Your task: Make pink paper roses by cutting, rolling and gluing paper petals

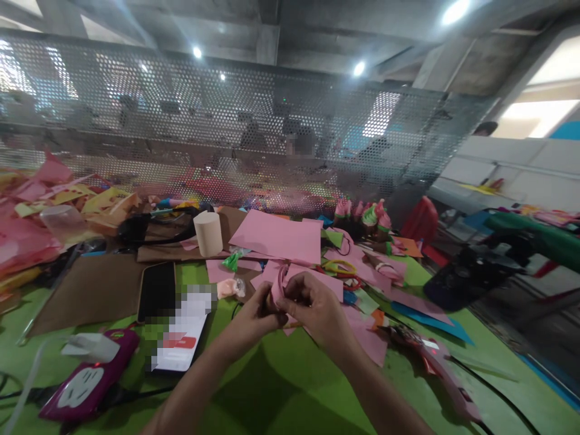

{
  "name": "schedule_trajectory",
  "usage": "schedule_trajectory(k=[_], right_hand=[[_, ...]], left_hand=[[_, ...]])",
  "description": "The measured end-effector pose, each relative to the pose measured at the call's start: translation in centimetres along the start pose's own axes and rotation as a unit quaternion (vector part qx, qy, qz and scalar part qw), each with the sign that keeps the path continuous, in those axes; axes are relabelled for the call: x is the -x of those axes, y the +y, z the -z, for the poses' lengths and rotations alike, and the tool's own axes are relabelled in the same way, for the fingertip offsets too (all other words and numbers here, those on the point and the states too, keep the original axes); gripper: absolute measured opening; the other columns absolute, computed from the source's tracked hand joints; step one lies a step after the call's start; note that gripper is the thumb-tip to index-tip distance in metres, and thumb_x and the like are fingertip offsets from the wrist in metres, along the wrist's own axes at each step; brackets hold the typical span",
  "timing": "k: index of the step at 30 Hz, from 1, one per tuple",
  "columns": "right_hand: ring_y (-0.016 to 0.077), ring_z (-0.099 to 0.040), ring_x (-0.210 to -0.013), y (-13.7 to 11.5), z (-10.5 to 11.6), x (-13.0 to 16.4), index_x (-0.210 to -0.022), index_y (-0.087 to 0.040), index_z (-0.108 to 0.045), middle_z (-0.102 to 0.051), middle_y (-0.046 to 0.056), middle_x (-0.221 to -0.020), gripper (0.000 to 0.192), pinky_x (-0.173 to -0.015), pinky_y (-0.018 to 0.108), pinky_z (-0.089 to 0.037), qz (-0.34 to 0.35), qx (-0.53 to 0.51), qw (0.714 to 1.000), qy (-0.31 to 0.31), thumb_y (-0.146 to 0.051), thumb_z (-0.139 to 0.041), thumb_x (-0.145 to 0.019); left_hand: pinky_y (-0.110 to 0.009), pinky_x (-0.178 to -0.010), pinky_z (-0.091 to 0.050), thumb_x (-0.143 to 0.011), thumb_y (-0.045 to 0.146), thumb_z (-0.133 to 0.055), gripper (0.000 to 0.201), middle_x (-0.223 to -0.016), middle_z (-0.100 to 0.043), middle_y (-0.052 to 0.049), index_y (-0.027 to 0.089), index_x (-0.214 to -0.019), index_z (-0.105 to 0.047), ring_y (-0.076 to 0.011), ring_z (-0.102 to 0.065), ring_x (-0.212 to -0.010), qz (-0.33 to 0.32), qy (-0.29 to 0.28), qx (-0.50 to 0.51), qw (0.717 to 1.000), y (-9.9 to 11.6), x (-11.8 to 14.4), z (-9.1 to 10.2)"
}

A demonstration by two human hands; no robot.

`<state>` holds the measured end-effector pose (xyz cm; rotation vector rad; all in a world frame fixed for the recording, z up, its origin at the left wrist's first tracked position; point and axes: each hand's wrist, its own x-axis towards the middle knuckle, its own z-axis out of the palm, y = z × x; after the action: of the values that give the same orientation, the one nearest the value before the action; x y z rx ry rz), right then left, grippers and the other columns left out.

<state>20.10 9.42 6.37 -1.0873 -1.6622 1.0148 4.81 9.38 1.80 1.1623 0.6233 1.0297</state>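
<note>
Green worktop (272,399), backed by a perforated metal screen (203,121) under a concrete ceiling (217,21) with lit lamps (359,68). At centre, two bare hands: left hand (259,311), thumb and fingers pinching a pink paper strip (278,289) from its left side; right hand (312,302), thumb against the lower part of the same strip, fingers curled close above, pinching it from the right. The strip is bent into a narrow upright loop, held between the hands over the worktop; number of layers, cannot tell. Just behind the hands: pink sheets, the largest (281,235) lying beyond the rest; one pair of scissors, yellow handle (339,267), partly hidden; a second handle, red (351,284), beside it. Left of these: one peach-coloured lump (226,288) in clear wrap; one green piece (232,261), likewise wrapped; one cream cylinder (208,233), upright. Near the left forearm: one phone with lit screen (183,338), part pixelated; one dark phone (156,292); brown card (90,290); one purple power strip (90,377) bearing a white plug (93,346). Right of the right forearm: one pink corded tool (448,368); blue paper (437,324). Far left: heaped coloured paper (81,199). Far right: one red chair (421,220).
</note>
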Motion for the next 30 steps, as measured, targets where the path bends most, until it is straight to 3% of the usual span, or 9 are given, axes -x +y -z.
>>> schedule_trajectory(k=[3, 8, 15, 19, 23, 30], right_hand=[[0.0147, -0.060, -0.067, -0.3, 0.3, 0.1, -0.078, -0.019, -0.065, -0.065, 0.000, -0.073, 0.011, -0.061, 0.024, -0.047, 0.041, 0.059, 0.997, -0.031, -0.028, -0.067, -0.083], [0.0140, -0.059, -0.065, -0.4, 0.3, 0.4, -0.070, -0.019, -0.068, -0.061, 0.001, -0.072, 0.022, -0.057, 0.023, -0.044, 0.093, 0.135, 0.984, -0.066, -0.030, -0.063, -0.088], [0.0141, -0.059, -0.068, -0.5, -0.1, 0.5, -0.075, -0.018, -0.068, -0.060, 0.002, -0.077, 0.013, -0.058, 0.023, -0.046, 0.102, 0.145, 0.980, -0.085, -0.023, -0.065, -0.087], [0.0148, -0.059, -0.076, -1.0, 0.4, 0.4, -0.074, -0.019, -0.069, -0.060, 0.003, -0.081, 0.021, -0.065, 0.024, -0.047, 0.147, 0.170, 0.967, -0.118, -0.016, -0.057, -0.091], [0.0157, -0.057, -0.080, -1.5, 0.8, 0.5, -0.078, -0.020, -0.068, -0.057, 0.003, -0.085, 0.022, -0.067, 0.025, -0.045, 0.170, 0.238, 0.951, -0.104, -0.004, -0.056, -0.086], [0.0188, -0.057, -0.081, -1.3, 0.4, 0.8, -0.081, -0.020, -0.068, -0.062, 0.005, -0.081, 0.023, -0.069, 0.029, -0.045, 0.230, 0.321, 0.918, -0.045, -0.007, -0.051, -0.090]], left_hand=[[-0.026, -0.074, -0.041, -0.077, 0.028, -0.067, 0.045, -0.091, -0.051, 0.000, 0.023, -0.120, -0.051, -0.0157, -0.048, -0.084, -0.007, 0.004, -0.034, 0.999, 0.9, 0.4, 0.0], [-0.026, -0.066, -0.040, -0.087, 0.054, -0.052, 0.041, -0.085, -0.045, 0.001, 0.023, -0.113, -0.052, -0.0139, -0.043, -0.071, -0.009, 0.025, -0.092, 0.995, 1.5, 0.8, 0.1], [-0.025, -0.064, -0.039, -0.090, 0.055, -0.047, 0.037, -0.085, -0.046, 0.001, 0.022, -0.105, -0.054, -0.0137, -0.044, -0.071, -0.019, 0.053, -0.110, 0.992, 1.7, 0.9, -0.6], [-0.024, -0.061, -0.038, -0.088, 0.055, -0.051, 0.036, -0.082, -0.046, 0.000, 0.021, -0.098, -0.055, -0.0139, -0.043, -0.070, -0.018, 0.097, -0.106, 0.989, 1.4, 0.7, -0.3], [-0.028, -0.065, -0.040, -0.084, 0.056, -0.054, 0.039, -0.084, -0.053, -0.004, 0.019, -0.099, -0.059, -0.0191, -0.048, -0.077, -0.012, 0.131, -0.103, 0.986, 0.5, 0.6, 0.5], [-0.032, -0.077, -0.040, -0.083, 0.054, -0.057, 0.037, -0.092, -0.058, -0.008, 0.018, -0.094, -0.061, -0.0248, -0.050, -0.093, -0.026, 0.108, -0.102, 0.989, 1.1, 0.9, 0.7]])
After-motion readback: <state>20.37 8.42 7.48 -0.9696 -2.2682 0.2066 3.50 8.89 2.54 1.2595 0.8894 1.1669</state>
